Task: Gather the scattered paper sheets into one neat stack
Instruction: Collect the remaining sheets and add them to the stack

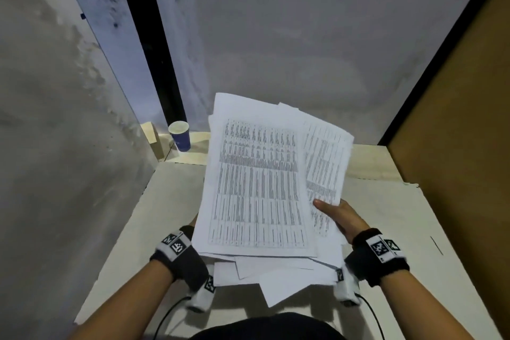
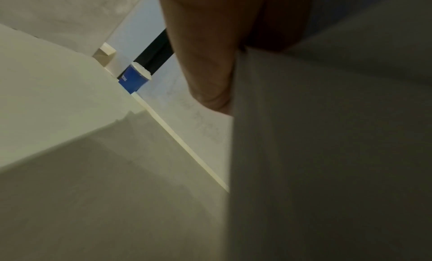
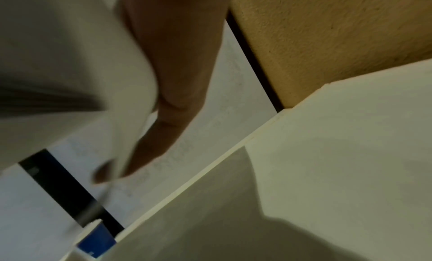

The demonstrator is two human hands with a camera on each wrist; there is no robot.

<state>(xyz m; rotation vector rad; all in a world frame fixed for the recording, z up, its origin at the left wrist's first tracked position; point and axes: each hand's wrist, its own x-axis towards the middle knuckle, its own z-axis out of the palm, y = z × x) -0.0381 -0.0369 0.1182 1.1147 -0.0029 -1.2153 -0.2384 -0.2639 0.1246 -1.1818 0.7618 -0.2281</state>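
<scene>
A loose bundle of printed paper sheets (image 1: 256,188) is held tilted up above the pale table (image 1: 392,215). The sheets are fanned and uneven; one sheet (image 1: 325,157) juts out to the right and several corners (image 1: 278,281) stick out at the near edge. My right hand (image 1: 338,215) pinches the bundle's right side, thumb on top and fingers (image 3: 173,84) underneath. My left hand (image 2: 205,58) grips the left near edge and is mostly hidden beneath the paper (image 2: 327,154) in the head view.
A blue paper cup (image 1: 180,136) and a small wooden block (image 1: 151,136) stand at the table's far left corner. Grey walls close in behind and to the left. A brown board (image 1: 455,124) lines the right side.
</scene>
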